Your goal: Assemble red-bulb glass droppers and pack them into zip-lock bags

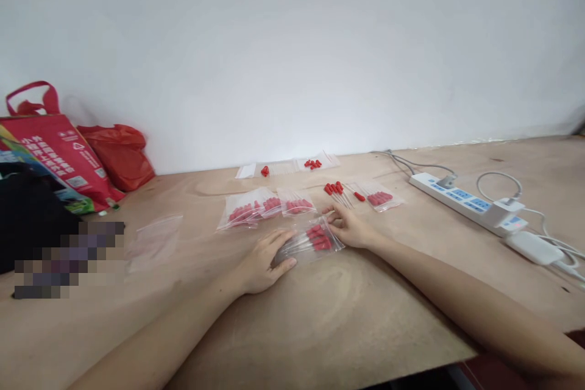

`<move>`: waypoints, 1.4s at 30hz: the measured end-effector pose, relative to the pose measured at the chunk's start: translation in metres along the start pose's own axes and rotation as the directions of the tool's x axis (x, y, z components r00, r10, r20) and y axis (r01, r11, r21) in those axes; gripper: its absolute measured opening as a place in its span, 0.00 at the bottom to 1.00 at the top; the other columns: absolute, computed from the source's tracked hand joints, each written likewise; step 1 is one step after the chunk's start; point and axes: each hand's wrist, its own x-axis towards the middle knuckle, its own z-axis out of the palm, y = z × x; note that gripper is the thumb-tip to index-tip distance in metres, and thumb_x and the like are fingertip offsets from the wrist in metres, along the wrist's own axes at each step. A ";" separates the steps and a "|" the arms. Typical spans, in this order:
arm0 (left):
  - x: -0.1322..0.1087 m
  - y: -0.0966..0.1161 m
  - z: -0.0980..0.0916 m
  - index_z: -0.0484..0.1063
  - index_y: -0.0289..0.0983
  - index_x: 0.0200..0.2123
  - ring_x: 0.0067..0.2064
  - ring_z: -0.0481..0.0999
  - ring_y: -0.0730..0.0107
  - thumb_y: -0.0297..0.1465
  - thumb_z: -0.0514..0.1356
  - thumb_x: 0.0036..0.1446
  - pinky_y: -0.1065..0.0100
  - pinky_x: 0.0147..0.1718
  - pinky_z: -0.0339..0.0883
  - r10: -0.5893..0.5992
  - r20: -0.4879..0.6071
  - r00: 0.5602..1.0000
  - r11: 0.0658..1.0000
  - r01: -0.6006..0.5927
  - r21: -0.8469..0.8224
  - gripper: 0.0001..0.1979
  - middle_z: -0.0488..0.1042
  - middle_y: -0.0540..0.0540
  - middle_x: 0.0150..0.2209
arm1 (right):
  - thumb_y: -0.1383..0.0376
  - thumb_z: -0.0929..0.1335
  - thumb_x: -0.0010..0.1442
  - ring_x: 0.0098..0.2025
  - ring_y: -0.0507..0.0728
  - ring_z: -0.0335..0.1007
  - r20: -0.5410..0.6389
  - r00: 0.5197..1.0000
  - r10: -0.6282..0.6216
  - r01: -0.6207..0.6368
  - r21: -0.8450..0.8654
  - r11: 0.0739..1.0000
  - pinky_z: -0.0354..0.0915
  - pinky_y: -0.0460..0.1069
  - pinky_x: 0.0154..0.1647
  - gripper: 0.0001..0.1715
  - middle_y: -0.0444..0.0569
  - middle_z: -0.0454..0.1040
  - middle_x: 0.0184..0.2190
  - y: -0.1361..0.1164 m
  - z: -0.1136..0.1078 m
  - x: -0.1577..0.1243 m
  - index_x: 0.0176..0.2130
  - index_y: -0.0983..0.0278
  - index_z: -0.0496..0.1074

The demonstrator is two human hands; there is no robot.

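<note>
A clear zip bag [307, 241] holding several red-headed droppers with pale stems lies between my hands near the middle of the wooden table. My left hand [267, 261] is closed on its left end, thumb in front and fingers behind. At the bag's right edge, my right hand [348, 226] pinches the plastic. Just beyond it lie loose red-headed droppers [339, 192]. Filled bags with red heads rest behind my left hand [247, 209], at the centre [298, 202] and to the right [378, 196].
Against the wall lie more bags with small red caps [313, 164]. Flat clear bags [155, 241] are at the left, near a red shopping bag [68, 155], a red plastic bag [121, 155] and a black item [36, 213]. A white power strip [466, 201] with cables stands right.
</note>
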 end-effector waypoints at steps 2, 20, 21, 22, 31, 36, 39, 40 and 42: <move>0.000 -0.001 0.001 0.55 0.42 0.55 0.55 0.58 0.61 0.36 0.51 0.55 0.57 0.53 0.53 0.009 0.001 1.000 1.000 -0.009 0.004 0.23 0.59 0.45 0.55 | 0.66 0.64 0.49 0.26 0.50 0.66 -0.027 1.000 0.013 -0.017 -0.180 0.983 0.61 0.44 0.25 0.09 0.42 0.69 0.24 -0.003 -0.002 0.000 0.35 0.63 0.64; 0.000 0.001 0.000 0.61 0.43 0.52 0.56 0.57 0.60 0.35 0.49 0.57 0.55 0.53 0.52 0.030 0.061 0.998 0.997 -0.033 0.064 0.18 0.58 0.44 0.55 | 0.59 0.60 0.54 0.40 0.61 0.67 -0.543 0.794 0.273 -0.597 -0.613 0.518 0.59 0.51 0.34 0.16 0.57 0.69 0.38 0.034 -0.067 0.027 0.36 0.66 0.69; 0.000 0.000 0.000 0.60 0.44 0.52 0.56 0.57 0.60 0.35 0.49 0.57 0.55 0.53 0.52 0.034 0.066 0.997 0.997 -0.039 0.071 0.18 0.58 0.44 0.55 | 0.60 0.60 0.54 0.39 0.60 0.67 -0.565 0.786 0.250 -0.593 -0.578 0.560 0.59 0.51 0.34 0.15 0.56 0.70 0.36 0.034 -0.069 0.026 0.36 0.67 0.69; 0.000 -0.001 0.001 0.61 0.45 0.52 0.56 0.57 0.59 0.35 0.49 0.57 0.54 0.53 0.51 0.036 0.068 0.997 0.996 -0.042 0.077 0.18 0.58 0.44 0.55 | 0.60 0.60 0.54 0.38 0.59 0.67 -0.586 0.780 0.218 -0.573 -0.532 0.623 0.60 0.50 0.34 0.14 0.55 0.71 0.34 0.033 -0.072 0.025 0.35 0.67 0.68; 0.000 -0.004 0.003 0.57 0.47 0.55 0.57 0.55 0.58 0.35 0.48 0.58 0.52 0.53 0.51 0.029 0.095 0.995 0.995 -0.038 0.097 0.20 0.55 0.44 0.56 | 0.52 0.66 0.48 0.22 0.49 0.60 -0.395 0.909 0.132 -0.075 0.156 0.985 0.58 0.45 0.25 0.18 0.44 0.66 0.19 0.021 -0.095 -0.012 0.26 0.65 0.65; -0.001 -0.004 0.002 0.55 0.48 0.56 0.57 0.54 0.59 0.35 0.47 0.59 0.53 0.54 0.50 0.032 0.107 0.994 0.994 -0.043 0.103 0.20 0.54 0.45 0.56 | 0.52 0.67 0.47 0.21 0.47 0.56 -0.266 0.947 0.180 -0.135 0.179 0.975 0.55 0.45 0.24 0.18 0.41 0.63 0.17 0.014 -0.079 -0.025 0.23 0.65 0.64; -0.001 -0.003 0.002 0.55 0.48 0.56 0.57 0.54 0.60 0.35 0.47 0.59 0.53 0.54 0.50 0.022 0.114 0.993 0.994 -0.035 0.105 0.20 0.54 0.45 0.56 | 0.53 0.67 0.47 0.21 0.47 0.56 -0.238 0.953 0.187 -0.145 0.180 0.973 0.55 0.45 0.24 0.18 0.40 0.62 0.17 0.014 -0.075 -0.024 0.23 0.65 0.63; -0.001 -0.003 0.002 0.55 0.48 0.56 0.57 0.54 0.60 0.35 0.47 0.59 0.53 0.54 0.50 0.023 0.115 0.993 0.994 -0.035 0.104 0.20 0.54 0.45 0.56 | 0.53 0.67 0.47 0.21 0.47 0.56 -0.226 0.956 0.185 -0.146 0.182 0.972 0.55 0.45 0.24 0.18 0.40 0.62 0.17 0.014 -0.074 -0.023 0.23 0.65 0.63; -0.001 -0.003 0.002 0.55 0.48 0.55 0.57 0.54 0.60 0.35 0.47 0.59 0.53 0.54 0.50 0.023 0.111 0.994 0.994 -0.034 0.100 0.20 0.54 0.45 0.56 | 0.53 0.67 0.48 0.20 0.47 0.56 -0.203 0.963 0.178 -0.140 0.189 0.972 0.54 0.45 0.24 0.18 0.40 0.62 0.17 0.014 -0.072 -0.022 0.22 0.65 0.63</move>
